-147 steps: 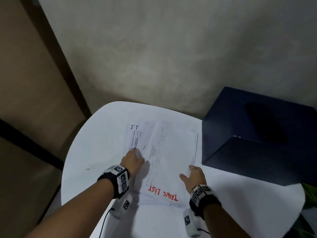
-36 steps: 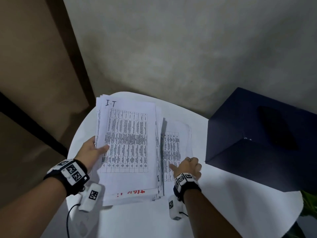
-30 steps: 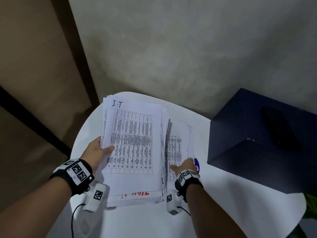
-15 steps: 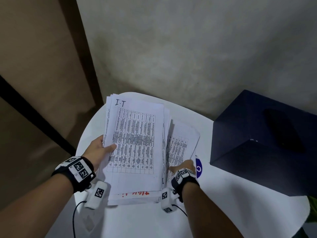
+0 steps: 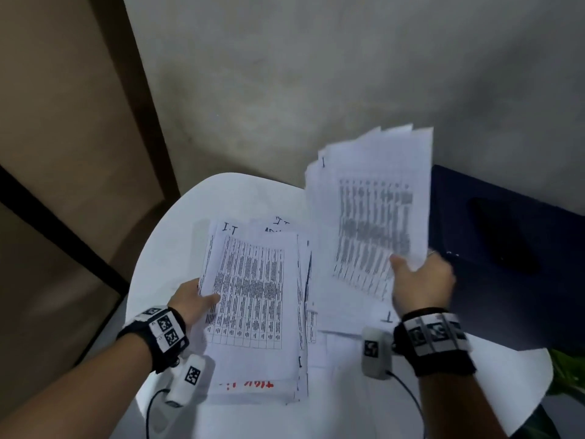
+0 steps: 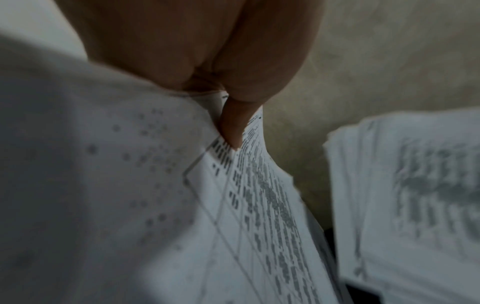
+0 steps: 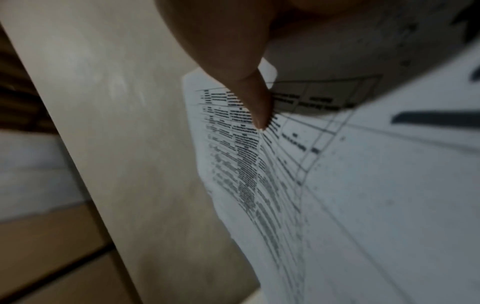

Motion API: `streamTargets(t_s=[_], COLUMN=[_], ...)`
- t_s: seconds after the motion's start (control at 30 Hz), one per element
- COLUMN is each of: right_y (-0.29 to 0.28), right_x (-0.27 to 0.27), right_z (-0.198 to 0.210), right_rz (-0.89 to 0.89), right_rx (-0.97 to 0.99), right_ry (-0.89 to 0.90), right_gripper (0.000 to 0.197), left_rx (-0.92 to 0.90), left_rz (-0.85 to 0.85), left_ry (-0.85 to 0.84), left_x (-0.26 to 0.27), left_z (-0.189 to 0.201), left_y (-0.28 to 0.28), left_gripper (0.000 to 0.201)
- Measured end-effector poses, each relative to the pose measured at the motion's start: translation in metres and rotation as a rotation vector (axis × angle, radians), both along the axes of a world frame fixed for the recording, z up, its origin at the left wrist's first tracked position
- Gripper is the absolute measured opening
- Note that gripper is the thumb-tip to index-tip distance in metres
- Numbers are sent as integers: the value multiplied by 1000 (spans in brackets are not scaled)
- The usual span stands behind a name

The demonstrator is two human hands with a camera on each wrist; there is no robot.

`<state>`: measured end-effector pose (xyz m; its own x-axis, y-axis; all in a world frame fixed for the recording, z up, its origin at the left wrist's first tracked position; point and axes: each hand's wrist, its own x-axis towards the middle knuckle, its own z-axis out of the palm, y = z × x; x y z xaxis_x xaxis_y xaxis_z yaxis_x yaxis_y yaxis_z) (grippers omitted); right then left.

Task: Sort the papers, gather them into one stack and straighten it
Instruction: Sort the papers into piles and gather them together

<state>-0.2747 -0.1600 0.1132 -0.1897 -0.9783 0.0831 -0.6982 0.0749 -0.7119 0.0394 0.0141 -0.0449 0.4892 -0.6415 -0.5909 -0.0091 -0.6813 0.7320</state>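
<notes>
My left hand (image 5: 194,301) grips the left edge of a thick bundle of printed sheets (image 5: 253,296) marked "I.T", thumb on top, its lower end over the round white table (image 5: 164,248). In the left wrist view that thumb (image 6: 233,125) presses on the printed bundle (image 6: 259,205). My right hand (image 5: 418,280) holds a second bundle of table-printed sheets (image 5: 373,217) raised and tilted above the table's right side. The right wrist view shows the thumb (image 7: 257,107) pinching those sheets (image 7: 337,185). More papers (image 5: 335,318) lie flat beneath, one with red writing (image 5: 247,384).
A dark blue box (image 5: 506,248) stands on the table's right, close behind my right hand. A grey wall (image 5: 316,74) rises behind the table and a brown panel (image 5: 63,122) stands to the left. Green leaves (image 5: 566,372) show at the right edge.
My right hand has lifted a bundle of sheets off the table, up and to the right. The left hand keeps its grip on the "I.T" bundle, now lower.
</notes>
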Motion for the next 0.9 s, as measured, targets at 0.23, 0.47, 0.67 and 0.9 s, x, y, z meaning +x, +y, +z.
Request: streamTargets(t_s=[0.23,0.47,0.67,0.9], right_y=[4,32,48,29], right_x=[11,48,65,62], right_z=[-5,-139,-160,-170], right_rz=[109,296,329,175], right_rx=[117,603,500,698], right_ry=[-387,-2,331,293], right_gripper=[25,77,64,108], left_rx=[20,37,33,-59], left_rz=[-58,272,-85,-28], left_ry=[-63,427,-197,-187], left_x=[-12,-7,-15,5], left_z=[-16,5,-9,-2], left_y=[-11,-26,-28,-14], left_gripper=[26,76,35,34])
